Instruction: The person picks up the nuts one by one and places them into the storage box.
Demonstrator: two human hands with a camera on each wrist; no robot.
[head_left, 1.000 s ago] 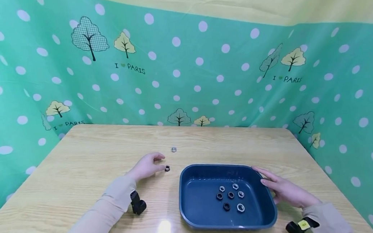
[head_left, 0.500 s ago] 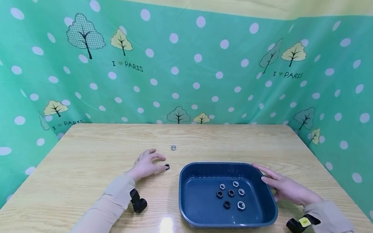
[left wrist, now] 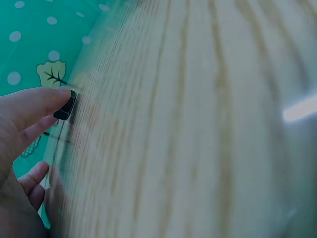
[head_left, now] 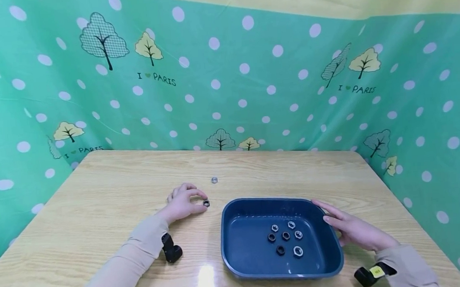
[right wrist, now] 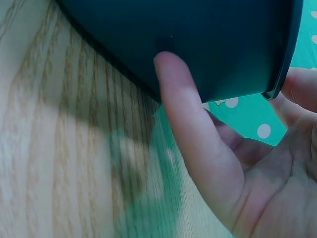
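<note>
My left hand (head_left: 181,204) is low over the table, left of the tray, with a dark hex nut (head_left: 206,203) between thumb and index finger. In the left wrist view, that black nut (left wrist: 65,105) is pinched at the fingertips, and the other fingers are held apart from it. My right hand (head_left: 356,228) holds the right side of a dark blue tray (head_left: 283,276). One digit hooks over its rim while another finger (right wrist: 181,94) presses the outer wall in the right wrist view. Several dark and silver nuts (head_left: 286,236) lie loose inside the tray.
A silver nut (head_left: 214,180) lies on the wooden table (head_left: 143,167), beyond my left hand. Green polka-dot cloth (head_left: 246,93) hangs behind and beside the table. Small black devices (head_left: 172,253) are strapped at both wrists.
The left index finger has come down to the dark nut, closing with the thumb around it. My right hand and the tray have stayed in place; the head view shifted slightly.
</note>
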